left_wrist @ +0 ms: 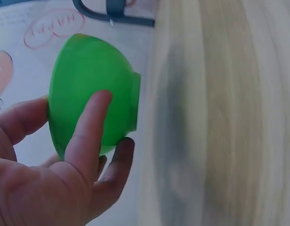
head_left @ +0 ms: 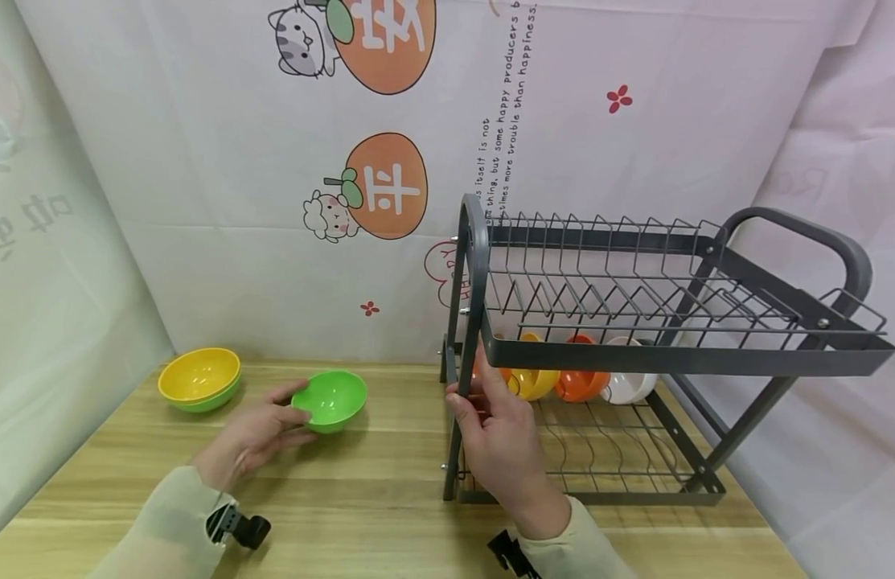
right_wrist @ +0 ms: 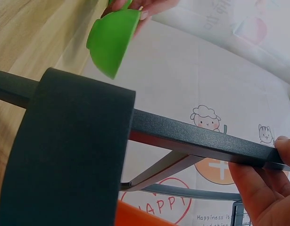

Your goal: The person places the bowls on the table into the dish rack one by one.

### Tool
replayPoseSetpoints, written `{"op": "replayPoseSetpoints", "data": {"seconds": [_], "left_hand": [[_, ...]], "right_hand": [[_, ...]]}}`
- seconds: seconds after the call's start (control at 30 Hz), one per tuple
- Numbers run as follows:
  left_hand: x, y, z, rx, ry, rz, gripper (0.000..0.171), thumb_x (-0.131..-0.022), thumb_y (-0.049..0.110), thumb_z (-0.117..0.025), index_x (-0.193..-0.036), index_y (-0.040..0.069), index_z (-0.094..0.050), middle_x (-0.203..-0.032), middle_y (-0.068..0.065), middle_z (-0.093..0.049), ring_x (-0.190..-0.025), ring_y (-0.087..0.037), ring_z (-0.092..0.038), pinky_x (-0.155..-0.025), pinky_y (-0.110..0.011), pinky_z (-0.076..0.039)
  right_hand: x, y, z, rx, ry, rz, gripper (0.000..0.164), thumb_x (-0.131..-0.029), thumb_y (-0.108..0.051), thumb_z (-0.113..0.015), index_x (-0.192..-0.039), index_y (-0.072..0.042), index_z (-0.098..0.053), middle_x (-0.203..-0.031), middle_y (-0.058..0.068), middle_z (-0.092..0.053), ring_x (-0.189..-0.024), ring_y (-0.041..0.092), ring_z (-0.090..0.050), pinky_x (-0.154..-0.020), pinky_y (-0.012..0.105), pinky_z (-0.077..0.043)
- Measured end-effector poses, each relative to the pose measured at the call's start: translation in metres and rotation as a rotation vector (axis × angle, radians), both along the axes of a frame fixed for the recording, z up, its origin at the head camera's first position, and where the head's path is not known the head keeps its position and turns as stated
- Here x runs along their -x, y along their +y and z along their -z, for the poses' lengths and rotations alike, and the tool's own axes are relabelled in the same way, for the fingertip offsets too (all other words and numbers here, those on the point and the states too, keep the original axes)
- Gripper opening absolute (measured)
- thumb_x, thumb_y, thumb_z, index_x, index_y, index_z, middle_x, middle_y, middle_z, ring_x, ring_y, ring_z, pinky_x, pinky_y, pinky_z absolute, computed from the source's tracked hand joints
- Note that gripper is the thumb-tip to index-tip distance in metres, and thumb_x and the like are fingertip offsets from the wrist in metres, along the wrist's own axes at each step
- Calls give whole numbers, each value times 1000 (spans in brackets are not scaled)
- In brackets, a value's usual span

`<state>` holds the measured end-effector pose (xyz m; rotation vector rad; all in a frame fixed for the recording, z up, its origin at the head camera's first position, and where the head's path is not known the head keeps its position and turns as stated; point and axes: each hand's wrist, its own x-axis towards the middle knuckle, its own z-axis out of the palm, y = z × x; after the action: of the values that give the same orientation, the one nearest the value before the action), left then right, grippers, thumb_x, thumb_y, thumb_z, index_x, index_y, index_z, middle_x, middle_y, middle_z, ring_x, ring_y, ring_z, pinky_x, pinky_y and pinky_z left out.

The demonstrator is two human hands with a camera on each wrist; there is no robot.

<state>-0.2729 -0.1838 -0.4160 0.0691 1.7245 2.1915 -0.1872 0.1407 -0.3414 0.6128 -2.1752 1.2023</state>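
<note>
My left hand (head_left: 262, 430) holds a light green bowl (head_left: 334, 398) by its left side, thumb at the rim and fingers spread along the outside. In the left wrist view the bowl's base (left_wrist: 135, 101) is apart from the wooden table. My right hand (head_left: 501, 454) grips the left front post of a dark grey two-tier dish rack (head_left: 686, 359). The right wrist view shows thumb and fingers (right_wrist: 251, 183) pinching that dark bar. On the rack's lower tier stand tilted bowls: a yellow bowl (head_left: 537, 384), an orange bowl (head_left: 583, 386) and a white bowl (head_left: 630, 388).
At the table's (head_left: 389, 466) back left, a yellow bowl (head_left: 199, 375) sits nested in a green bowl (head_left: 211, 401). Another orange bowl is partly hidden behind my right hand. The rack's upper wire tier (head_left: 599, 297) holds nothing. A printed white cloth (head_left: 244, 193) hangs behind.
</note>
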Motion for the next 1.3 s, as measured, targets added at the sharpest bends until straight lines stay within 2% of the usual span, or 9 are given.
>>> {"op": "replayPoseSetpoints", "data": {"seconds": [0.33, 0.6, 0.77, 0.9, 0.97, 1.07, 1.13, 1.17, 1.3], "left_hand": [[-28, 19, -23, 50, 38, 82, 73, -85, -7, -56, -147, 1, -18, -152, -22, 2, -113, -37, -47, -95, -54, -39], [-47, 32, -38, -15, 40, 151, 76, -83, -9, -58, -147, -2, -17, -151, -22, 2, -107, -36, -53, -91, -52, -43], [-60, 41, -48, -27, 45, 193, 77, -81, -8, -61, -146, -2, -20, -150, -19, -3, -104, -37, -55, -88, -52, -45], [-69, 47, -53, -28, 65, 232, 76, -81, -7, -61, -145, -3, -20, -151, -18, -4, -107, -37, -54, -89, -52, -45], [-73, 49, -55, -36, 72, 254, 76, -82, -7, -61, -145, -4, -20, -150, -18, -3, -107, -38, -53, -89, -53, -44], [-79, 52, -58, -49, 76, 286, 74, -83, -7, -60, -145, -3, -20, -150, -19, -5, -108, -39, -52, -89, -54, -44], [-83, 55, -60, -55, 73, 300, 74, -83, -7, -59, -145, -2, -21, -148, -22, -9, -108, -40, -52, -89, -53, -44], [-86, 56, -61, -56, 71, 307, 73, -83, -7, -59, -145, -2, -21, -147, -24, -11, -108, -40, -52, -89, -53, -44], [-95, 62, -64, -66, 74, 346, 73, -82, -7, -61, -145, -2, -24, -142, -28, -20, -107, -40, -52, -88, -53, -45]], "right_hand": [[1, -1, 0, 10, -2, 13, 73, -90, -12, -62, -149, -25, -22, -94, -8, -64, -73, 6, -60, -54, 23, -50], [0, -1, 0, 9, -32, 15, 73, -90, -12, -62, -149, -26, -21, -94, -7, -64, -72, 10, -60, -55, 23, -50], [-7, 0, -6, 16, -150, 6, 74, -92, -7, -57, -149, -31, -17, -103, -8, -63, -83, 6, -60, -67, 25, -53], [-21, 3, -20, -61, -252, 74, 74, -91, -7, -60, -148, -34, -20, -117, -11, -56, -99, 6, -56, -80, 23, -51], [-30, 6, -27, -110, -293, 128, 63, -89, -10, -63, -142, -31, -37, -113, -13, -55, -96, 6, -56, -79, 22, -50], [-44, 13, -34, -181, -391, 144, 27, -87, -21, -66, -113, -27, -62, -92, -15, -58, -81, 7, -56, -67, 22, -51], [-51, 18, -35, -215, -475, 80, 8, -88, -27, -65, -96, -27, -63, -82, -13, -58, -73, 10, -55, -62, 25, -50], [-53, 21, -34, -219, -524, 26, 8, -88, -31, -64, -94, -26, -63, -81, -12, -59, -72, 11, -54, -61, 26, -49], [-60, 27, -22, -122, -723, -229, 38, -87, -39, -65, -121, -26, -56, -107, -2, -59, -88, 16, -58, -71, 29, -52]]}}
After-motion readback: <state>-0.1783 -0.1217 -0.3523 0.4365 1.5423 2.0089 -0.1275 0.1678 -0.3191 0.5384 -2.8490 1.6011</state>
